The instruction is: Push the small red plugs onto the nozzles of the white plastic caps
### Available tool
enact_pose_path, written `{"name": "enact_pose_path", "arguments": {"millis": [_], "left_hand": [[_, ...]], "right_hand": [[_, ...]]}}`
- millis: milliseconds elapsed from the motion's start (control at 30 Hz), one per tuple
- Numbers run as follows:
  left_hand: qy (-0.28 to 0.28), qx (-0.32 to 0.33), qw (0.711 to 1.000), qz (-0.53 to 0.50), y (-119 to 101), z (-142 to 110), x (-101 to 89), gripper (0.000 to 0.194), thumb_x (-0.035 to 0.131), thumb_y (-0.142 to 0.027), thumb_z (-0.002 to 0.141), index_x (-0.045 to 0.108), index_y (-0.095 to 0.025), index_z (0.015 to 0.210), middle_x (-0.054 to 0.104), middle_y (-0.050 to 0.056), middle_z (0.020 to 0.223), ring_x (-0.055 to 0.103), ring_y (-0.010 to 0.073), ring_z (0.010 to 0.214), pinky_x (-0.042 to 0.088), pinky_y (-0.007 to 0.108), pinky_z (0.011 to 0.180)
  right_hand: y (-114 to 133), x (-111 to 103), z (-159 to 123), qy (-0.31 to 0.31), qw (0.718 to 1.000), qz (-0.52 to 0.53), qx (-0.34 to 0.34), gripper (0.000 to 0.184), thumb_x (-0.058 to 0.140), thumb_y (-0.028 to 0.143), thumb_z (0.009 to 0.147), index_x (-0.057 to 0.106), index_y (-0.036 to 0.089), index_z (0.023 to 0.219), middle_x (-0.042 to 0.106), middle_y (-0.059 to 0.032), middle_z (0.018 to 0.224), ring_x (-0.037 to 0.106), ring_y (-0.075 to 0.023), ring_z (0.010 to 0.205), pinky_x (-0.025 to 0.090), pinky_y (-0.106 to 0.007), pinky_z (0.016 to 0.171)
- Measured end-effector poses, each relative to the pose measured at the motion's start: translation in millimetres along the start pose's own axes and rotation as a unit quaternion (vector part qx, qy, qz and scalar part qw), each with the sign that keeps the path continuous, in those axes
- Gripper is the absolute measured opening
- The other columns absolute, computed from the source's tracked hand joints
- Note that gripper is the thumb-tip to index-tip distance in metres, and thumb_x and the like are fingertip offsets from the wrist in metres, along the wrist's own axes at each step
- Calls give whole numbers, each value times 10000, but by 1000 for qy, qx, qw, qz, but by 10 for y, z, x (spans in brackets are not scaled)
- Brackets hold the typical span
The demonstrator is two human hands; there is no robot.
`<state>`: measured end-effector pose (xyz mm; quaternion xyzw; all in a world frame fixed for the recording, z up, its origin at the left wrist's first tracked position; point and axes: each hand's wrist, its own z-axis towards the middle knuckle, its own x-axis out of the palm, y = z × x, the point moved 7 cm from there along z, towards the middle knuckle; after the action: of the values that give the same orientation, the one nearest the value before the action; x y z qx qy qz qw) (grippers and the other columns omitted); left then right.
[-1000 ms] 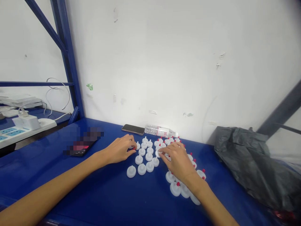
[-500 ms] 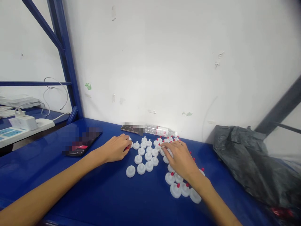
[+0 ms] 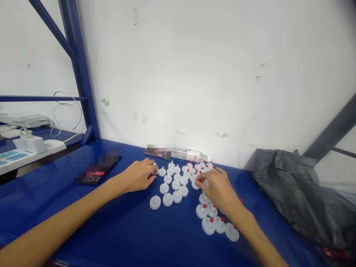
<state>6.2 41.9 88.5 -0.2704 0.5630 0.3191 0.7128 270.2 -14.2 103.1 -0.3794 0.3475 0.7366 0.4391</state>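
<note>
Toward the back of the blue table, my left hand (image 3: 140,175) is curled low. A bit of a small red cap (image 3: 150,176) shows between its thumb and fingers; the rest is hidden. Just beyond the fingertips stands a white nozzle lid (image 3: 162,171). My right hand (image 3: 218,188) is over the right group, thumb and forefinger pinched at a red cap on top of a white lid (image 3: 195,184). Several white lids with bare nozzles (image 3: 176,184) stand in the middle. Several lids with red tips (image 3: 208,225) lie at the right, some hidden under my right hand and wrist.
A clear plastic bottle (image 3: 187,154) lies along the wall beside a phone (image 3: 157,152). Another phone (image 3: 101,168) lies left of my left hand. A dark plastic bag (image 3: 294,193) sits at the right edge. A white power strip (image 3: 52,147) is at far left.
My right hand has shifted slightly right and its fingers have drawn down into a pinch at a red-tipped lid. The left hand has barely moved; its thumb and fingers sit a little differently.
</note>
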Motion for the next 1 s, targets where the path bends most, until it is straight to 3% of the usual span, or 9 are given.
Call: {"name": "enact_pose_path", "arguments": {"millis": [133, 233, 400, 600, 700, 867, 1000], "left_hand": [[-45, 7, 999, -22, -31, 24, -82, 223, 509, -240, 1063, 684, -234, 925, 743, 71, 959, 683, 260, 878, 418, 356, 682], [-84, 18, 995, -44, -80, 21, -163, 294, 445, -282, 1102, 662, -234, 910, 738, 50, 908, 675, 238, 844, 433, 354, 712], [-123, 71, 987, -75, -313, -54, -231, 321, 427, -319, 1130, 678, -221, 955, 753, 61, 879, 693, 233, 832, 430, 371, 725], [-111, 139, 979, -97, -650, -135, -179, 289, 568, -508, 1096, 673, -240, 1118, 732, 10, 762, 661, 215, 636, 368, 362, 591], [-104, 160, 976, -102, -755, -155, -165, 261, 527, -483, 1108, 639, -254, 1051, 733, 27, 774, 667, 232, 636, 336, 371, 549], [-96, 184, 971, -123, -853, -176, -145, 189, 488, -320, 1072, 523, -272, 893, 685, 14, 754, 616, 207, 596, 325, 367, 530], [-127, 142, 970, -149, -693, -158, -228, 293, 396, -306, 1084, 408, -268, 793, 572, -19, 656, 514, 180, 545, 330, 357, 551]], "right_hand": [[64, -95, 23, -34, 998, 48, -20, 119, 565, 306, 1071, 667, 286, 1014, 859, -26, 1024, 831, -244, 925, 658, -433, 874], [156, -102, 10, -52, 995, 70, -39, 89, 526, 266, 1085, 612, 288, 1072, 856, -24, 1061, 837, -215, 891, 675, -359, 770], [381, -108, -49, -79, 991, 57, -90, 137, 631, 264, 1054, 659, 282, 1187, 829, -39, 1101, 820, -239, 992, 682, -382, 854], [662, -158, -107, -87, 980, 23, -175, 377, 820, 462, 974, 702, 302, 1293, 807, 9, 905, 761, -246, 802, 649, -404, 758], [775, -164, -138, -91, 973, 20, -210, 415, 840, 463, 960, 710, 313, 1325, 828, 19, 918, 755, -236, 800, 643, -408, 789], [903, -122, -171, -97, 968, 20, -230, 175, 791, 393, 1008, 771, 325, 1168, 847, 33, 950, 761, -222, 851, 623, -395, 835], [748, -110, -121, -103, 973, 8, -204, 103, 772, 412, 1019, 791, 334, 1084, 868, 16, 992, 777, -235, 891, 598, -428, 908]]}}
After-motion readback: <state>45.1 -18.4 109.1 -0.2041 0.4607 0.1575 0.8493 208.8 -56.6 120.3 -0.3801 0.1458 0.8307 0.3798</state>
